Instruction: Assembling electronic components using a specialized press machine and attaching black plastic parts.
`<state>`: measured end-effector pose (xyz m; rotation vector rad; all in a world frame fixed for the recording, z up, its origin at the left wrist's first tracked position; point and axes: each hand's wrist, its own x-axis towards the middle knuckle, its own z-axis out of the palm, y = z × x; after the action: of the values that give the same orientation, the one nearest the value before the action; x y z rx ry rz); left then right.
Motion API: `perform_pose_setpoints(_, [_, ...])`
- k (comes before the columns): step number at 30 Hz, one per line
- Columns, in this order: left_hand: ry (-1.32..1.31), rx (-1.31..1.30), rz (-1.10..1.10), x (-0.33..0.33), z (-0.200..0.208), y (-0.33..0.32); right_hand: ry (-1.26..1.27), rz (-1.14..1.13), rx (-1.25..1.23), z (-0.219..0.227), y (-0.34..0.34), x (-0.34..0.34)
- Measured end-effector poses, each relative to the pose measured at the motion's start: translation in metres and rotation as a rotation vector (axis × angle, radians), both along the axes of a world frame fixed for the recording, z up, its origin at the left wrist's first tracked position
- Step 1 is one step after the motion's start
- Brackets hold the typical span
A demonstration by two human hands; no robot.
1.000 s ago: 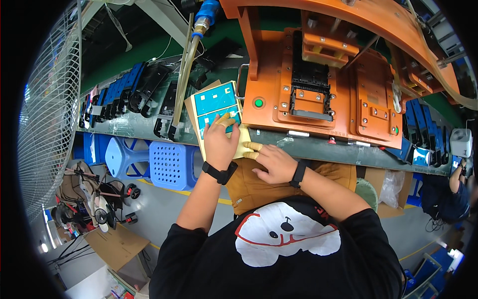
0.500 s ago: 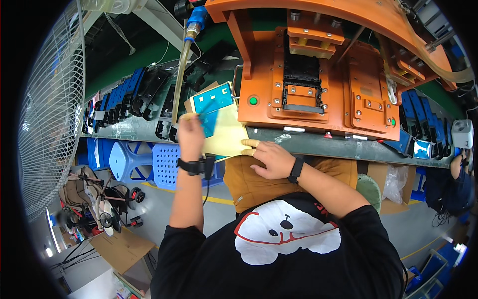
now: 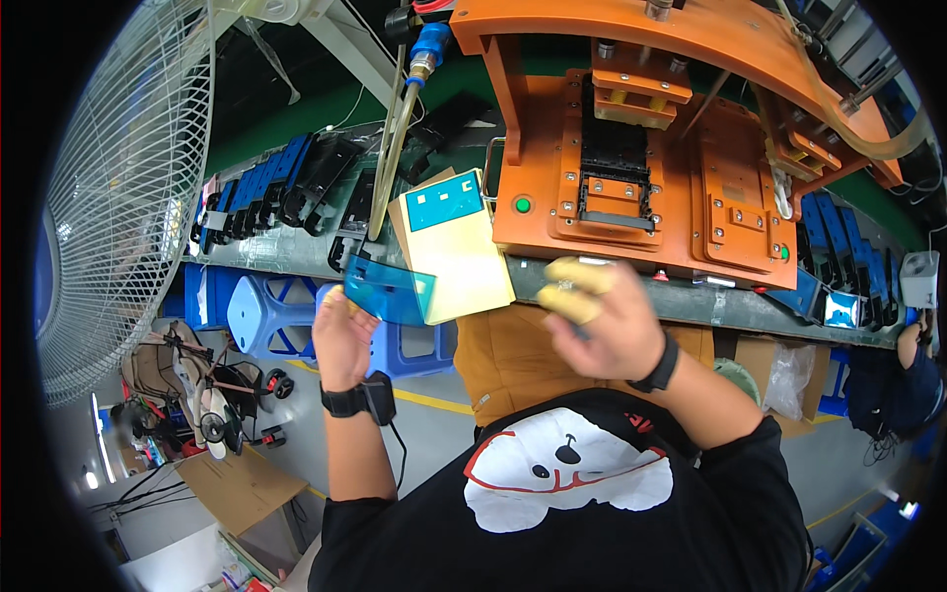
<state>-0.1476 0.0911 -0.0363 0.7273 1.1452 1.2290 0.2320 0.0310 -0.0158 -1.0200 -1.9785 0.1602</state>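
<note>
A see-through blue film sheet (image 3: 390,293) hangs tilted from my left hand (image 3: 342,331), which pinches its left end. Its right end overlaps the edge of a pale yellow sheet stack (image 3: 459,271) lying at the table's front edge. Another blue film piece (image 3: 444,203) with small pale cutouts lies on the far end of that stack. My right hand (image 3: 607,321) is raised right of the stack, in front of the orange press. Yellow covers wrap some of its fingers; motion smears them, so I cannot make out whether it holds anything.
An orange press (image 3: 533,237) carries a black frame part (image 3: 617,148) in its left fixture. Black and blue housings (image 3: 261,183) stand in a row at the left, more (image 3: 838,247) at the right. A clear hose (image 3: 390,168) hangs near the stack. A fan (image 3: 128,207) stands at far left.
My left hand has drawn the blue film off the stack, toward me and left. My right hand has lifted from the yellow stack and moved right.
</note>
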Motion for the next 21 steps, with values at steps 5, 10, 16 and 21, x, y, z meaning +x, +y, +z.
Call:
perform_pose_setpoints(5, [-0.019,-0.13,-0.209,0.068,0.013,-0.025,-0.321,-0.516,0.064,0.042,0.023,0.026])
perform_pose_setpoints(10, [0.133,-0.044,-0.478,0.138,0.019,0.009,-0.304,-0.265,0.208,0.058,0.045,0.051])
perform_pose_setpoints(16, [0.408,0.134,-0.534,0.206,0.059,0.079,-0.146,-0.426,0.507,0.113,-0.023,0.105])
perform_pose_setpoints(21, [0.985,0.587,-0.483,0.266,0.058,0.146,0.352,-0.74,0.471,0.083,-0.152,0.137])
